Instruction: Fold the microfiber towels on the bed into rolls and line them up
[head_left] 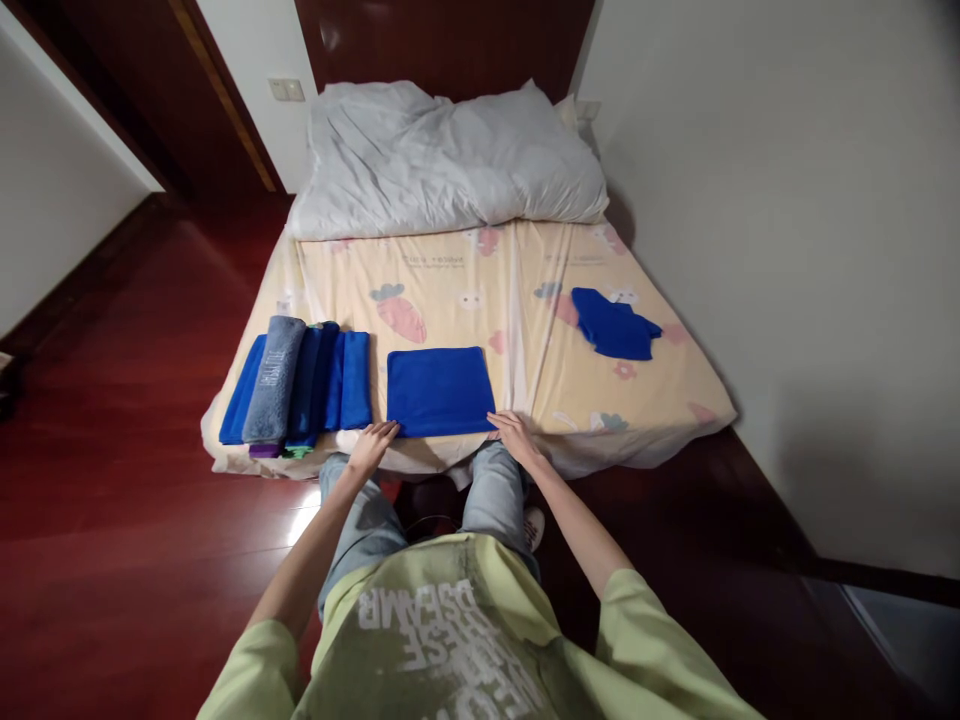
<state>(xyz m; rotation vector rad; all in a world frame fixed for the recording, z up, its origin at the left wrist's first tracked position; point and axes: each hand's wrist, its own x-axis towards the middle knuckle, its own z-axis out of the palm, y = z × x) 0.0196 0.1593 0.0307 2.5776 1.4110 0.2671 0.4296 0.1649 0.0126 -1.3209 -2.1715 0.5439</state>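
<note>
A blue cloth (440, 391) lies flat as a rectangle near the bed's front edge. My left hand (373, 445) touches its near left corner, fingertips at the edge. At the near right corner are the fingers of my right hand (511, 432). Both hands look closed at the fingertips, but whether cloth is pinched between them is too small to tell. Left of the cloth sit several folded blue cloths (354, 380) and a rolled grey towel (276, 380). A crumpled blue cloth (615, 325) rests on the right of the bed.
The bed (450, 290) has a yellow patterned sheet. A bulky pale grey quilt (450, 155) lies across its far end, before a dark headboard (442, 45). A wall (795, 250) stands on the right, with dark red floor (135, 400) on the left.
</note>
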